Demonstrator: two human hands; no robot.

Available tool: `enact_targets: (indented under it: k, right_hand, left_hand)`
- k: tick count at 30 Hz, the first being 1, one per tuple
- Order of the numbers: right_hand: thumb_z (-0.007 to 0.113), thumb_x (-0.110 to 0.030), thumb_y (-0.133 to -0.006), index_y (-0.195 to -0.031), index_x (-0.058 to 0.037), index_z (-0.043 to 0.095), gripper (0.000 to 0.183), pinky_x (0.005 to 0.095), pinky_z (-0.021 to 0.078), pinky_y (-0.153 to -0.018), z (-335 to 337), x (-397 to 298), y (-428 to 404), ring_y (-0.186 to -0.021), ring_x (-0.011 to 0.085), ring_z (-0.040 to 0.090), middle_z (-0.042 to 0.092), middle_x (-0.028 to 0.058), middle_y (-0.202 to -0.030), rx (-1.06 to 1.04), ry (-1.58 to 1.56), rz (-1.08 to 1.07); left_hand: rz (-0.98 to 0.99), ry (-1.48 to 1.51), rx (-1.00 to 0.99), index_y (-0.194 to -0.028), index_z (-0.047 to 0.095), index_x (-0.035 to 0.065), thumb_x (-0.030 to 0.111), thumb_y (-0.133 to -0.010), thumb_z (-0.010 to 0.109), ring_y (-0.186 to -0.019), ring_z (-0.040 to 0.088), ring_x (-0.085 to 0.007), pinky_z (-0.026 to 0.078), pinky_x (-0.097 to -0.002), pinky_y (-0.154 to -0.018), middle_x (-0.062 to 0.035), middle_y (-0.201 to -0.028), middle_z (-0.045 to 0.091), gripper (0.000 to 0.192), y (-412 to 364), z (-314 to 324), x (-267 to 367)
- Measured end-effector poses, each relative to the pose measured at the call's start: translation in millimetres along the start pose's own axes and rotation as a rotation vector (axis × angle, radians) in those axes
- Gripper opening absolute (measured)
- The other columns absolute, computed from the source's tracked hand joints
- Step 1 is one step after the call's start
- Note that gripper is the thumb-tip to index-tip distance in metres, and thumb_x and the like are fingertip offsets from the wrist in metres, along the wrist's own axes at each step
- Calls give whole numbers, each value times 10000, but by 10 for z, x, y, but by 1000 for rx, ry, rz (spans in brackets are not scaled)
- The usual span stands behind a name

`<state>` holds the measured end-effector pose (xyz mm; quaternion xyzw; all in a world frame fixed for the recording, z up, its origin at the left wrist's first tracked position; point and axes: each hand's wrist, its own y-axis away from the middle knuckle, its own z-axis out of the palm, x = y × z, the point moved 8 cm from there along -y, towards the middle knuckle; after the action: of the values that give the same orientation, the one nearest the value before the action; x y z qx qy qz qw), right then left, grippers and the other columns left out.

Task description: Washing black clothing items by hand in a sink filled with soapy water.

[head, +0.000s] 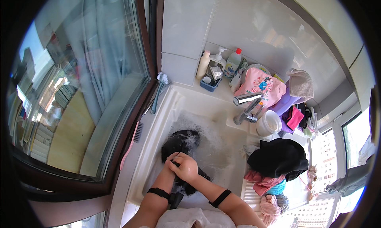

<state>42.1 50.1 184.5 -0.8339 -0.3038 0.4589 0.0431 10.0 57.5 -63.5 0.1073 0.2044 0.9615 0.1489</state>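
Observation:
Black wet cloth [178, 141] lies half under soapy water in a white laundry sink [205, 97]. Over it my two hands are pressed together. My right hand [186, 167] closes over a bunched part of the cloth, some black showing by its thumb. Beneath and to the left, my left hand [171, 159] grips the same cloth, its fingers mostly hidden by the right. More of the black cloth hangs below my hands toward the sink's near side. Suds float around the cloth.
A chrome faucet [245, 109] rises at the sink's right back, beside a white tub [268, 123]. Dark clothing [278, 159] is heaped on the ribbed washboard [250, 193]. A pink brush [132, 144] and a blue-handled brush [159, 92] lie along the left ledge. Bottles [233, 63] line the back.

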Motion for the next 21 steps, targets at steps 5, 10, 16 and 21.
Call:
enact_targets:
  k: [5, 10, 16, 21]
  right_hand:
    - [536, -303, -828, -629, -55, 599, 325, 424, 456, -582, 140, 782, -12, -666, 355, 571, 583, 152, -678, 5, 214, 154]
    - [578, -264, -803, -794, -86, 604, 180, 431, 469, -619, -325, 1212, -227, -713, 340, 579, 599, 116, -785, 15, 482, 68]
    - [640, -342, -790, -1180, -91, 530, 477, 373, 454, -839, -601, 1515, 44, -998, 317, 547, 545, 134, -1113, -1, 120, 140]
    - [657, -412, -777, -1262, -85, 479, 612, 335, 439, -869, -594, 2609, 854, -1042, 281, 541, 530, 173, -1175, 302, 508, 903]
  left_hand:
    - [124, -32, 111, -978, 588, 5, 220, -880, 429, -824, 616, -275, 505, -411, -776, -130, -910, 627, 284, -60, -8, 120]
    - [-2, -301, 437, -1077, 572, 6, 144, -854, 442, -882, 614, -281, 493, -448, -794, -127, -989, 628, 292, 54, 343, -15]
    - [285, -264, 761, -1020, 571, -27, -21, -711, 566, -804, 600, -295, 510, -424, -691, -159, -929, 603, 309, 166, -248, 404]
    - [321, -581, 887, -1029, 548, -74, 82, -761, 592, -851, 602, -327, 508, -444, -706, -183, -968, 601, 313, 390, -214, 467]
